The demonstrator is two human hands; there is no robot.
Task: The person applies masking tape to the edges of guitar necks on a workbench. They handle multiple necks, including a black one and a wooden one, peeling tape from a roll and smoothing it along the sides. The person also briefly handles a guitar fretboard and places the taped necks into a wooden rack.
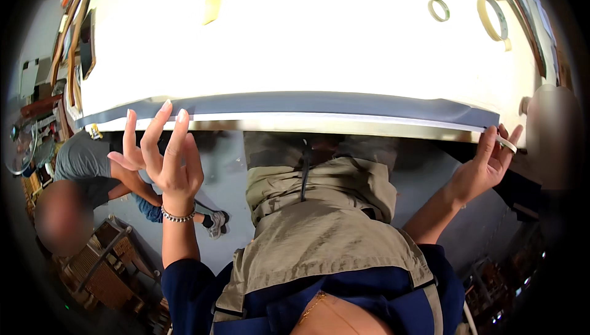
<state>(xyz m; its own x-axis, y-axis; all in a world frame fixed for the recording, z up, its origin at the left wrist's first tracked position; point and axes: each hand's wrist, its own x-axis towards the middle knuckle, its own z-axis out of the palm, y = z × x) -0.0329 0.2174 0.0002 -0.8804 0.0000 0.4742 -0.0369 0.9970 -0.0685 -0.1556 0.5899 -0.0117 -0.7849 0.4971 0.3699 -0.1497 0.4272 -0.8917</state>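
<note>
A long, narrow blue-grey strip (319,105) lies along the near edge of the white tabletop, running almost its full width. Toward its left end, my left hand (172,163) is raised palm up with the fingers spread, holding nothing. The fingertips overlap the strip in view; whether they touch it I cannot tell. At the strip's right end is my right hand (480,172), its fingers closed around a small pale ring that looks like a tape roll (506,145), seen nearly edge-on. Its index fingertip is beside the strip's corner.
Tape rolls lie at the far right of the table, a small one (439,9) and a larger one (493,19). A grey strip with a yellowish end (212,6) lies at the back. A person (86,157) bends down at left, near a woven chair (104,264).
</note>
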